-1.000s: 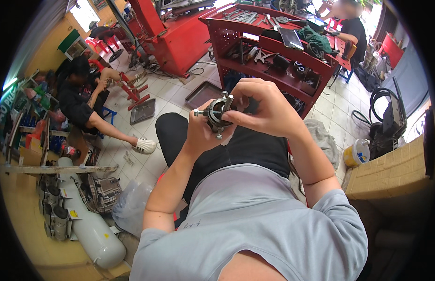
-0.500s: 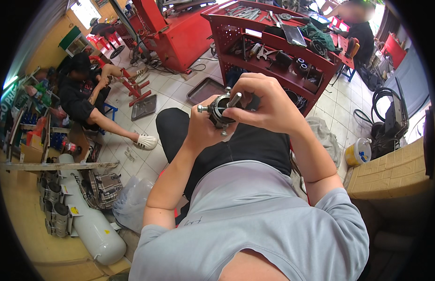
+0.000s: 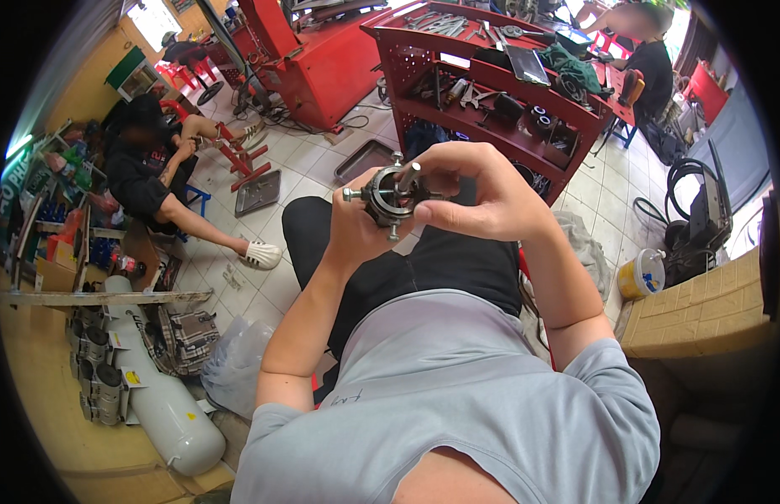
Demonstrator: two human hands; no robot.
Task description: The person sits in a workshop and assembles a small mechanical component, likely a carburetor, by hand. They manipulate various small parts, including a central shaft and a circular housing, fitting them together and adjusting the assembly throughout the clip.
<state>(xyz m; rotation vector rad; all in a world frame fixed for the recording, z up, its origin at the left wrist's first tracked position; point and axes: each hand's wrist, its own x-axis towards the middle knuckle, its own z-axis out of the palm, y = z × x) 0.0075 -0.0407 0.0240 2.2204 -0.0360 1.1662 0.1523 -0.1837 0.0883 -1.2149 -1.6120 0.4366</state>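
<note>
Above my lap, my left hand (image 3: 355,239) is wrapped round the underside and left of a dark round metal ring fixture (image 3: 374,198). Several bolts stick out from its rim, and a bright hex-head bolt (image 3: 350,195) points left. A smooth metal pin (image 3: 409,176) rises at a slant from the ring's open middle. My right hand (image 3: 495,193) is curled at the fixture's right side, its thumb and bent fingers closed about a part of that edge. The right fingertips are partly hidden behind the hand.
Ahead stands a red tool cart (image 3: 491,92) with wrenches and parts. Black trays (image 3: 258,193) lie on the tiled floor. A seated person (image 3: 142,168) is at left, another person (image 3: 650,71) at far right. A white cylinder (image 3: 176,420) and a yellow-white bucket (image 3: 640,275) flank me.
The ring fixture has shifted slightly left and turned so its opening shows more. My right thumb has moved off the pin area to the fixture's right side.
</note>
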